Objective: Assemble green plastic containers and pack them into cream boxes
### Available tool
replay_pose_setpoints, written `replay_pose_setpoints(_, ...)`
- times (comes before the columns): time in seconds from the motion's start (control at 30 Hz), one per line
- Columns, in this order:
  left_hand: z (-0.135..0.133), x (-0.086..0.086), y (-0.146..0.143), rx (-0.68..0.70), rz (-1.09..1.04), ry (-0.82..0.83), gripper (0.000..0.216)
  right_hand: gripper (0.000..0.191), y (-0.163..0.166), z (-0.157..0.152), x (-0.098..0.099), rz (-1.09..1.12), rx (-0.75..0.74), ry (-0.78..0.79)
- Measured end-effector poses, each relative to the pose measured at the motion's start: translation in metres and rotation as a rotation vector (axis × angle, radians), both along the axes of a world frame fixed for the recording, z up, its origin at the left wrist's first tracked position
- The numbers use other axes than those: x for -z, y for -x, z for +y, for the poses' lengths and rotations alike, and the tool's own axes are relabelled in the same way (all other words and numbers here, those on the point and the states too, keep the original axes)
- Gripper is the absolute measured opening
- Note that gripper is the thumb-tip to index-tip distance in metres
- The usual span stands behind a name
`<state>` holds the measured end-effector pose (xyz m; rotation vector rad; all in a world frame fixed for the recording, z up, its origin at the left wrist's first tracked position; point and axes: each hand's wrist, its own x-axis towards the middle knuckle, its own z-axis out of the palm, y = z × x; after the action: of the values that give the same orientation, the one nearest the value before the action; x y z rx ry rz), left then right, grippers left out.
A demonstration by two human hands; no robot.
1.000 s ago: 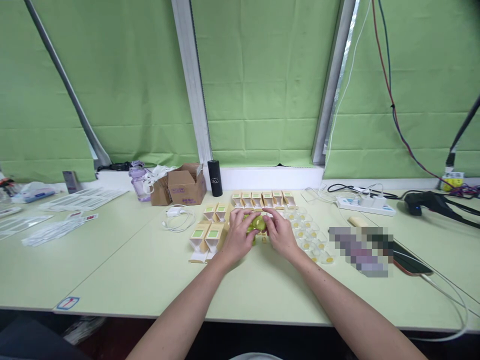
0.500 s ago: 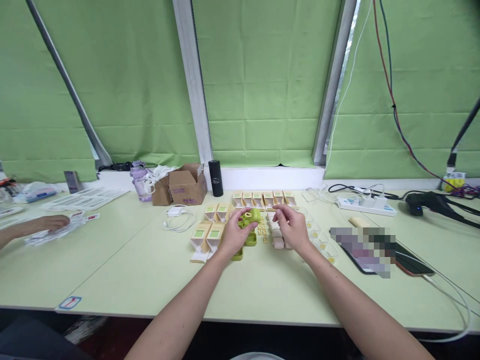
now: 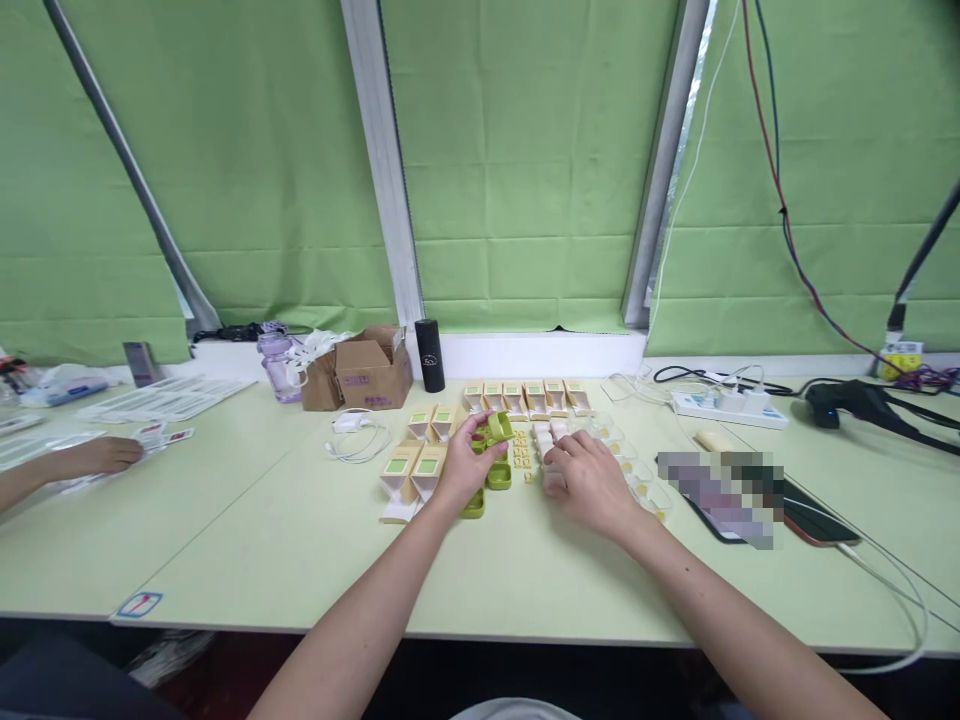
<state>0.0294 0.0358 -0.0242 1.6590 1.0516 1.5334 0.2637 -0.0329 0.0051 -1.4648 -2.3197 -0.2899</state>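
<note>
My left hand (image 3: 466, 462) holds a small green case (image 3: 497, 430) with its lid swung up, just above other green cases (image 3: 498, 476) lying on the table. My right hand (image 3: 587, 477) is down on a row of small beige pieces (image 3: 541, 436), fingers curled over them; whether it grips one I cannot tell. Between my hands lie small yellow tiles (image 3: 520, 451). Right of my right hand runs a line of clear plastic cups (image 3: 645, 490) with yellow contents.
Small beige-and-green cartons (image 3: 525, 397) stand in a row behind my hands, more cartons (image 3: 414, 472) at the left. A cardboard box (image 3: 373, 372), black cylinder (image 3: 430, 355), purple bottle (image 3: 276, 366), white cable (image 3: 358, 437), power strip (image 3: 729, 408) and phone (image 3: 817, 520) sit around. Another person's hand (image 3: 97, 455) rests on packets far left.
My two hands were together on the green case; the right let go and dropped to the beige pieces. The left kept the case, its lid now open. Another person's hand came in at left.
</note>
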Motion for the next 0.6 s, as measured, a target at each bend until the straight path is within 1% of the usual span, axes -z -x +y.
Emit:
replay_pose_setpoints(0.1,0.000,-0.001,0.000,0.026,-0.024,0.001,0.060,0.024,0.003,-0.002,0.003,-0.134,0.038,0.004)
replay_pose_setpoints(0.17,0.000,-0.001,0.000,0.041,-0.041,-0.003,0.061,0.022,0.005,-0.002,0.004,-0.181,0.051,0.006)
replay_pose_setpoints(0.3,-0.001,-0.002,-0.001,0.055,-0.074,-0.010,0.062,0.019,0.006,-0.003,0.004,-0.199,0.044,0.004)
replay_pose_setpoints(0.37,-0.002,-0.004,-0.001,0.059,-0.085,-0.014,0.062,0.019,0.005,-0.003,0.002,-0.154,0.036,0.007)
replay_pose_setpoints(0.43,-0.003,-0.006,-0.001,0.062,-0.090,-0.019,0.061,0.019,0.004,-0.002,0.000,-0.028,0.019,0.022)
replay_pose_setpoints(0.47,-0.003,-0.006,-0.001,0.061,-0.092,-0.022,0.061,0.018,0.003,0.000,-0.002,0.077,0.003,0.035)
replay_pose_setpoints(0.53,-0.003,-0.007,-0.001,0.057,-0.100,-0.026,0.060,0.016,0.001,0.005,-0.005,0.363,-0.050,0.076)
replay_pose_setpoints(0.6,-0.003,-0.006,-0.001,0.058,-0.119,-0.025,0.061,0.019,0.002,0.011,-0.008,0.727,-0.119,0.135)
